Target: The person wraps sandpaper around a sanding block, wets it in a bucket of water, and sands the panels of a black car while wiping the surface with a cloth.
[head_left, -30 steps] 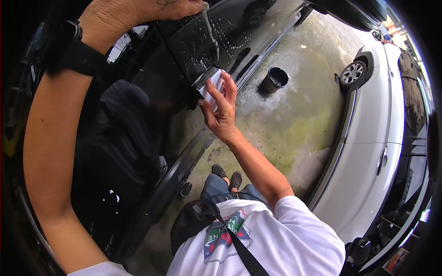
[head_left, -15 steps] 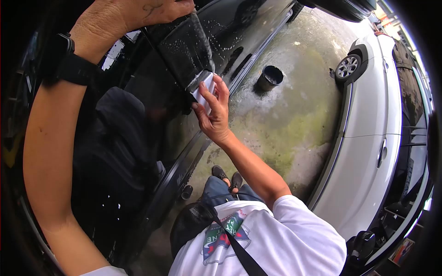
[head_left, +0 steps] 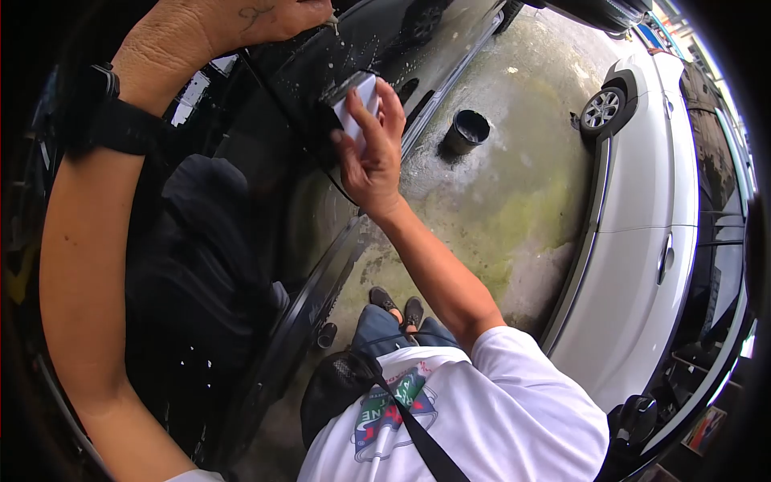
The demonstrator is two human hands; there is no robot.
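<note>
My right hand [head_left: 373, 149] is wrapped around a white block [head_left: 359, 108] with a grey underside. It holds the block at the wet side panel of a black car [head_left: 277, 153]. Small droplets and suds [head_left: 345, 56] dot the paint above the block. My left hand [head_left: 281, 18] is closed at the top edge of the view, over the same car. A whitish drip hangs below its fingertips; what those fingers hold is out of sight.
On the concrete floor [head_left: 514, 217] stands a black bucket [head_left: 466, 132], right of the black car. A white car [head_left: 634, 265] is parked along the right side. A black bag [head_left: 341, 394] hangs at my waist, above my shoes [head_left: 397, 309].
My right hand has moved the white block up along the black panel. The long sudsy streak above it is mostly gone. My left hand has barely moved.
</note>
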